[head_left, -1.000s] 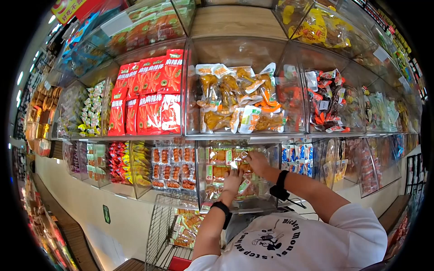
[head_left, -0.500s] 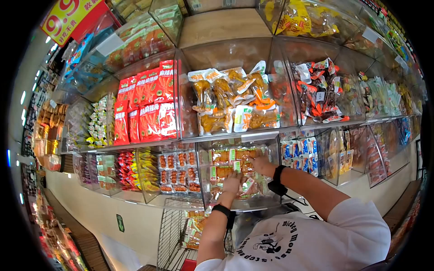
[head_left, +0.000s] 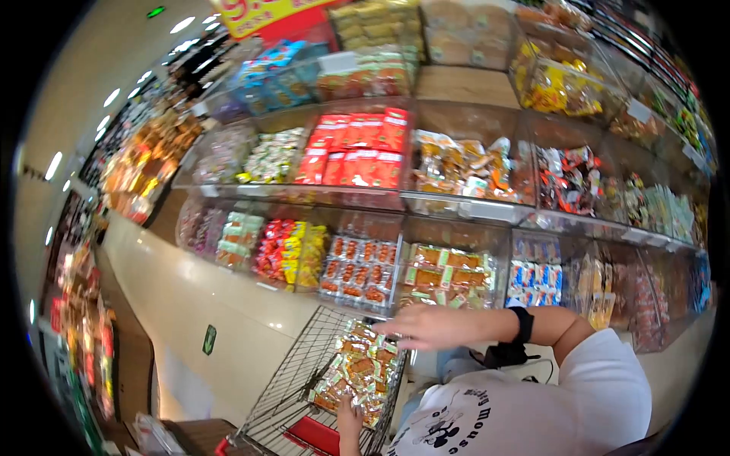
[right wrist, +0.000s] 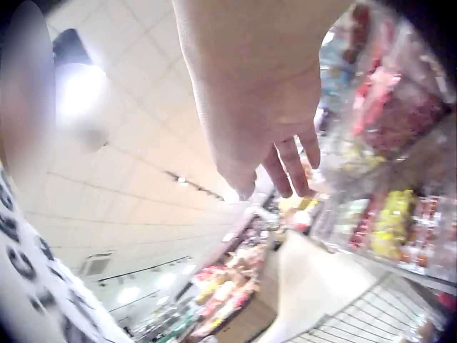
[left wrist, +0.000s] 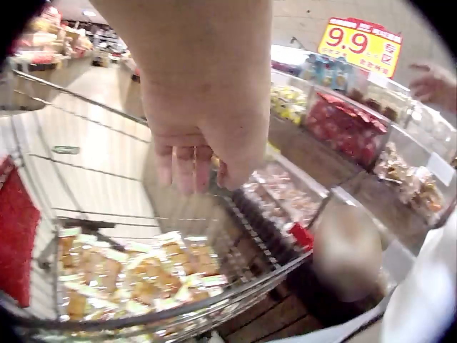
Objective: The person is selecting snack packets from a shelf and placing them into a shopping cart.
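Clear packs of brown food with green-and-white labels (head_left: 363, 366) lie in a wire shopping cart (head_left: 283, 372). Over the near part of these packs is the left hand (head_left: 350, 418); in the left wrist view that hand (left wrist: 203, 136) hangs above the packs (left wrist: 143, 275), fingers relaxed, holding nothing visible. The right hand (head_left: 430, 327) is stretched out between the cart and the shelf, fingers extended. The right wrist view shows this hand (right wrist: 268, 143) with nothing in it. Similar packs (head_left: 445, 277) fill a clear bin just behind it.
Two tiers of clear bins hold red bags (head_left: 357, 148), small sausage packs (head_left: 357, 266) and blue-and-white packs (head_left: 535, 283). The cart's red panel (head_left: 313, 436) is at its near end. Left of the cart runs a pale floor (head_left: 182, 304) with a green arrow sign.
Both hands have left the bin of brown packs. The left has moved down over the cart, the right out in front of the shelf. The head view has swung left, showing more cart and aisle.
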`<state>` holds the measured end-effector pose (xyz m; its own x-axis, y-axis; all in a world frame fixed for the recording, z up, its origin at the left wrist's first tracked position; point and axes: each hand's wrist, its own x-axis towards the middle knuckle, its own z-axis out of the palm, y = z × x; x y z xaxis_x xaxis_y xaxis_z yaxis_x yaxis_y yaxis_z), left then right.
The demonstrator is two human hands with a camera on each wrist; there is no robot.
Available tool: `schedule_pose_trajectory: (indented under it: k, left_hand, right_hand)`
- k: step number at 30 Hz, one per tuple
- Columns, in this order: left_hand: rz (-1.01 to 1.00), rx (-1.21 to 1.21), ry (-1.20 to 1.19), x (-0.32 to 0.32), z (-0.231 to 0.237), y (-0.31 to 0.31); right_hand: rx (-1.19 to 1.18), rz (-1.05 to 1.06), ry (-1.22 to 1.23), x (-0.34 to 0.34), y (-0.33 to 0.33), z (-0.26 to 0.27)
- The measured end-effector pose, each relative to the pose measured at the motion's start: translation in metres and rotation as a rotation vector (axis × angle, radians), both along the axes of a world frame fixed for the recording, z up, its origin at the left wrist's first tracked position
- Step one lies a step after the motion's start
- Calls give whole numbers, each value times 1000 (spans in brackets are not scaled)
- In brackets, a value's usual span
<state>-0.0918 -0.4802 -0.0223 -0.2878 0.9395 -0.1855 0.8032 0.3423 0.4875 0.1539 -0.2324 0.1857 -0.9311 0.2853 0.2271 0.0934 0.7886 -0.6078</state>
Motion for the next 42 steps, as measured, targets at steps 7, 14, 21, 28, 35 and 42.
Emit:
schedule_pose_trajectory:
  k: [7, 14, 21, 28, 35, 42]
  left_hand:
    - [592, -191, -55, 5, -12, -170]
    - [750, -286, 38, 1, -39, -245]
    - [835, -218, -56, -9, -53, -261]
    - [834, -272, -54, 10, -9, -271]
    - [696, -202, -106, 7, -35, -272]
    - [651, -251, -149, 10, -34, -265]
  right_hand:
    - [363, 431, 722, -15, -120, 176]
    - [557, 539, 1024, -60, -210, 219]
    - [208, 661, 376, -133, -225, 151]
    - [186, 296, -539, -177, -178, -228]
    - [130, 498, -846, -128, -196, -298]
    - [185, 261, -1160, -122, -162, -331]
